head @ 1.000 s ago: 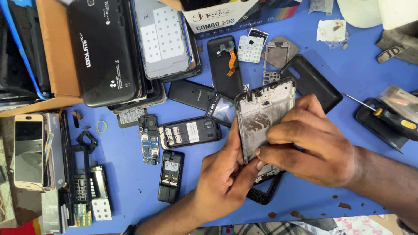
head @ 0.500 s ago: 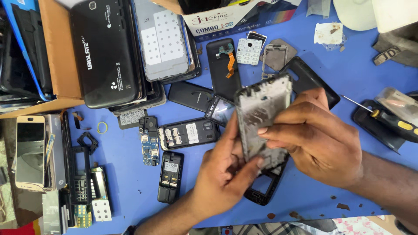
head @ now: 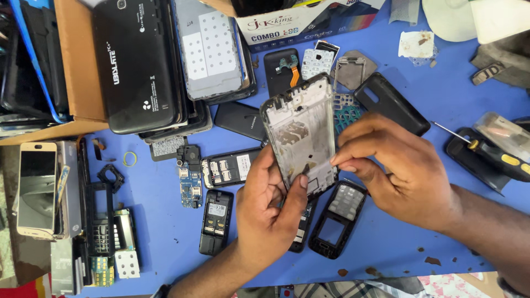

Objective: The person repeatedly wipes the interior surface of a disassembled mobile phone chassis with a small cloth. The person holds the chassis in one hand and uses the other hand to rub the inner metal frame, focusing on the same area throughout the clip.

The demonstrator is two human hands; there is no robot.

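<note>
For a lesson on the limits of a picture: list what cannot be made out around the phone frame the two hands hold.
All in the head view:
- The phone frame: its lower end is hidden behind the left hand and right hand.
- The dark phone body under the left hand: mostly covered by that hand.
- The yellow-handled screwdriver: its handle end is cut off by the right edge.
- The small circuit board: its parts are too small to tell.

Blue table (head: 436,88) cluttered: keypad phone shells (head: 337,219), circuit board (head: 190,179), black back cover (head: 391,102), screwdriver (head: 488,152), yellow rubber band (head: 130,159).
</note>
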